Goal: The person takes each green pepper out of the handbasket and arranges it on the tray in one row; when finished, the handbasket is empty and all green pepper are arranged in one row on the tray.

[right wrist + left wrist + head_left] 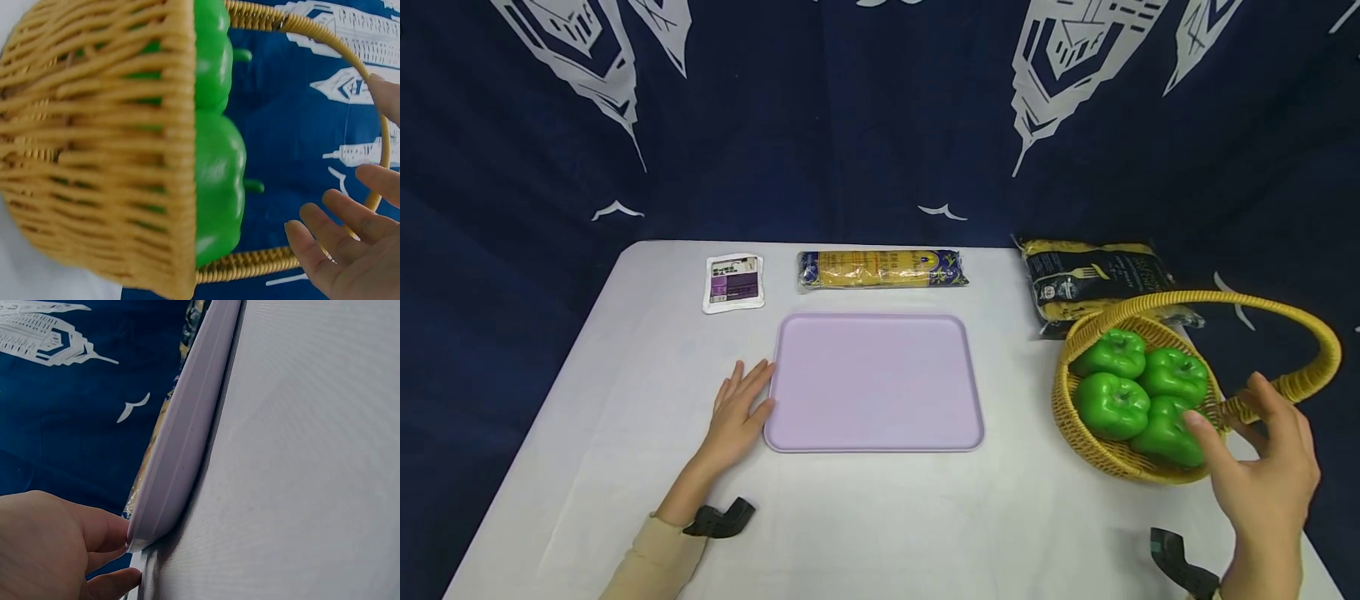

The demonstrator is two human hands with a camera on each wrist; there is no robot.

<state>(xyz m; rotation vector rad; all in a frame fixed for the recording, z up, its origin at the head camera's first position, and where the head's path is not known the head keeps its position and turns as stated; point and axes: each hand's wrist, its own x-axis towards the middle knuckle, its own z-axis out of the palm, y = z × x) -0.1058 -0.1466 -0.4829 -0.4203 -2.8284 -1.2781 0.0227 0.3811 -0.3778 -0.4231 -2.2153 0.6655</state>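
Note:
A pale purple rectangular tray lies flat at the middle of the white table. My left hand rests beside it, its extended fingers touching the tray's left edge; the left wrist view shows the fingertips at the tray's rim. On the right stands a yellow wicker basket with several green bell peppers inside. Its arched handle leans to the right. Close to the handle's near end is my right hand, fingers spread and not curled round it; contact is hard to judge.
Behind the tray lies a yellow and blue pack of noodles. To its left is a small white packet with a purple label. A black and yellow bag lies behind the basket. A dark blue curtain hangs behind the table.

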